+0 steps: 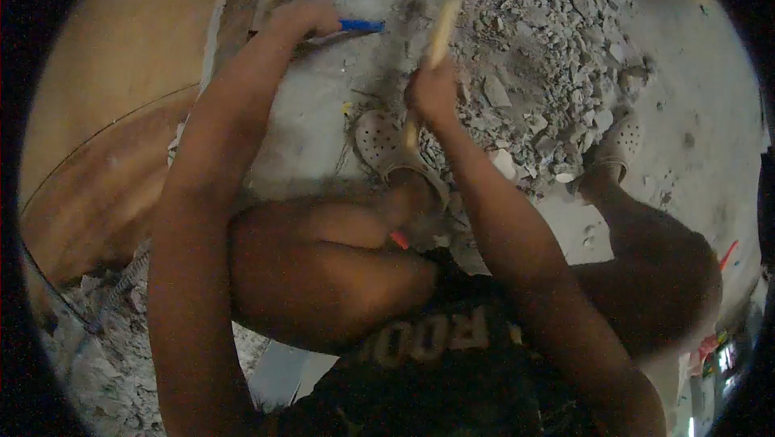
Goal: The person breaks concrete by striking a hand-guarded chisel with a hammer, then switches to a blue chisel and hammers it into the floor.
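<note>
My left hand (311, 18) is closed around a blue-handled chisel (362, 26), held low near the base of the wall panel. The blue end points right, and a thin dark end shows left of the fist. My right hand (434, 94) grips the pale wooden handle of a hammer (444, 29), raised to the right of the chisel and apart from it. The hammer's dark head, at the far end of the handle, is blurred.
A heap of grey rubble (557, 65) covers the floor between and beyond my feet. My clogs (379, 140) stand at its near edge. A brown wooden panel (121, 57) rises on the left, with more debris (113, 380) below it.
</note>
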Motion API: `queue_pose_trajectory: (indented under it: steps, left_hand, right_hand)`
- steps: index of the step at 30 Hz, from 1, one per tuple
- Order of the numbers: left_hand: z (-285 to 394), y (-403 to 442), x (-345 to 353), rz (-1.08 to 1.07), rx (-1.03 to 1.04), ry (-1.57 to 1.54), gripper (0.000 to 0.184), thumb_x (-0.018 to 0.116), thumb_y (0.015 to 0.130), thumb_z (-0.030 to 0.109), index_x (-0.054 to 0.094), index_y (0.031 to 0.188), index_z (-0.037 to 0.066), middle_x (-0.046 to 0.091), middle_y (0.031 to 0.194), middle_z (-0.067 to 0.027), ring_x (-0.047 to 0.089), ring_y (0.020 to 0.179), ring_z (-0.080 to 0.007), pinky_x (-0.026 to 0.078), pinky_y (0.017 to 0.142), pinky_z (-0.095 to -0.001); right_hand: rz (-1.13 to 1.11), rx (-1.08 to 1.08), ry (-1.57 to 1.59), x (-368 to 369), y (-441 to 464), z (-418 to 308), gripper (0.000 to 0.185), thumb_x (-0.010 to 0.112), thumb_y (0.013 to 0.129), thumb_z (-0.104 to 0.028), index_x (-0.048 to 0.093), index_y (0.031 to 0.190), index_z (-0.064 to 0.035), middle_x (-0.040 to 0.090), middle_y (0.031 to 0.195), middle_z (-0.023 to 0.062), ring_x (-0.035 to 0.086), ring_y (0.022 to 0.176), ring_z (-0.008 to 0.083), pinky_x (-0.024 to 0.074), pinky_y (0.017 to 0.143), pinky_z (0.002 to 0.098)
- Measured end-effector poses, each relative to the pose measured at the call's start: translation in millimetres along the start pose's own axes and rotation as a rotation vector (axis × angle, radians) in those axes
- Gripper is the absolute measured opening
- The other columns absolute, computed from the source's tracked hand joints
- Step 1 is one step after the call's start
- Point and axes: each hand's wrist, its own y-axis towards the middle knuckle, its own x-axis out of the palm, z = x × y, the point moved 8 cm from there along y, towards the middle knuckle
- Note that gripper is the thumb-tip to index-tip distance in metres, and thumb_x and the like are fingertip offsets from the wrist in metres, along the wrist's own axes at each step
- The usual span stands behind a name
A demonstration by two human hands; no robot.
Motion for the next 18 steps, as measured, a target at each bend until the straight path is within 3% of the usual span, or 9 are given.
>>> queue_pose_trajectory:
  steps: [1, 3, 5, 11, 13, 14, 15, 17, 18]
  left_hand:
    - [0, 8, 3, 0.004, 0.008, 0.006, 0.040, 0.055, 0.084, 0.036, 0.069, 0.107, 0.007, 0.067, 0.109, -0.0168, 0.064, 0.101, -0.0330, 0.049, 0.086, -0.0449]
    - [-7, 29, 19, 0.003, 0.030, 0.004, 0.038, 0.053, 0.083, 0.033, 0.069, 0.106, 0.007, 0.067, 0.108, -0.0160, 0.065, 0.098, -0.0330, 0.050, 0.084, -0.0450]
    - [-4, 16, 8, 0.000, 0.002, -0.036, 0.037, 0.053, 0.082, 0.031, 0.069, 0.106, 0.007, 0.067, 0.108, -0.0157, 0.065, 0.098, -0.0330, 0.050, 0.084, -0.0449]
    - [10, -48, -24, 0.055, -0.128, -0.168, 0.038, 0.051, 0.080, 0.026, 0.067, 0.109, 0.008, 0.066, 0.112, -0.0155, 0.065, 0.101, -0.0319, 0.051, 0.084, -0.0448]
    - [9, -57, -32, 0.078, -0.149, -0.183, 0.039, 0.051, 0.080, 0.026, 0.067, 0.110, 0.007, 0.066, 0.113, -0.0155, 0.065, 0.102, -0.0316, 0.051, 0.084, -0.0448]
    - [12, -56, -32, 0.046, -0.109, -0.170, 0.040, 0.051, 0.080, 0.025, 0.066, 0.112, 0.008, 0.066, 0.114, -0.0152, 0.065, 0.103, -0.0318, 0.051, 0.085, -0.0452]
    - [13, -55, -32, 0.032, -0.085, -0.161, 0.040, 0.051, 0.080, 0.025, 0.066, 0.113, 0.008, 0.065, 0.115, -0.0150, 0.064, 0.103, -0.0320, 0.051, 0.086, -0.0454]
    - [12, -44, -25, 0.001, -0.037, -0.149, 0.040, 0.051, 0.080, 0.024, 0.066, 0.113, 0.008, 0.065, 0.116, -0.0148, 0.064, 0.104, -0.0325, 0.050, 0.087, -0.0458]
    - [14, -34, -21, -0.005, -0.022, -0.147, 0.040, 0.051, 0.079, 0.024, 0.066, 0.113, 0.008, 0.065, 0.116, -0.0148, 0.064, 0.104, -0.0327, 0.050, 0.087, -0.0459]
  right_hand:
    - [-0.260, 0.108, -0.075, 32, -13, 43, 0.034, 0.045, 0.099, -0.038, 0.048, 0.095, -0.0048, 0.053, 0.067, 0.0077, 0.052, 0.047, 0.0184, 0.0446, 0.040, 0.0342]
    - [-0.514, 0.215, -0.149, 42, -24, 52, 0.033, 0.045, 0.099, -0.038, 0.048, 0.097, -0.0049, 0.055, 0.068, 0.0087, 0.053, 0.047, 0.0192, 0.0453, 0.040, 0.0348]
    - [-0.547, 0.596, 0.144, 14, -36, 6, 0.032, 0.046, 0.098, -0.038, 0.048, 0.098, -0.0058, 0.055, 0.068, 0.0087, 0.053, 0.048, 0.0190, 0.0462, 0.041, 0.0346]
    - [-0.187, 0.323, 0.380, -30, 19, -72, 0.032, 0.044, 0.099, -0.038, 0.042, 0.091, -0.0071, 0.055, 0.069, 0.0086, 0.053, 0.048, 0.0198, 0.0462, 0.041, 0.0351]
    - [-0.002, 0.111, 0.704, -46, 37, -98, 0.032, 0.044, 0.099, -0.037, 0.040, 0.089, -0.0073, 0.055, 0.068, 0.0082, 0.053, 0.048, 0.0201, 0.0450, 0.040, 0.0348]
    - [0.000, 0.111, 0.705, -37, 40, -83, 0.032, 0.044, 0.099, -0.037, 0.040, 0.089, -0.0073, 0.055, 0.068, 0.0082, 0.053, 0.048, 0.0201, 0.0450, 0.040, 0.0348]
    - [0.059, 0.124, 0.450, -29, 37, -60, 0.032, 0.044, 0.099, -0.037, 0.041, 0.090, -0.0066, 0.054, 0.067, 0.0082, 0.052, 0.047, 0.0197, 0.0441, 0.039, 0.0342]
    - [-0.055, 0.007, 0.072, 10, 6, 15, 0.032, 0.044, 0.099, -0.037, 0.043, 0.093, -0.0055, 0.054, 0.067, 0.0084, 0.051, 0.046, 0.0191, 0.0422, 0.038, 0.0331]
    - [-0.218, 0.153, 0.118, 21, -8, 24, 0.032, 0.045, 0.099, -0.038, 0.044, 0.095, -0.0055, 0.055, 0.068, 0.0085, 0.051, 0.046, 0.0191, 0.0419, 0.038, 0.0331]
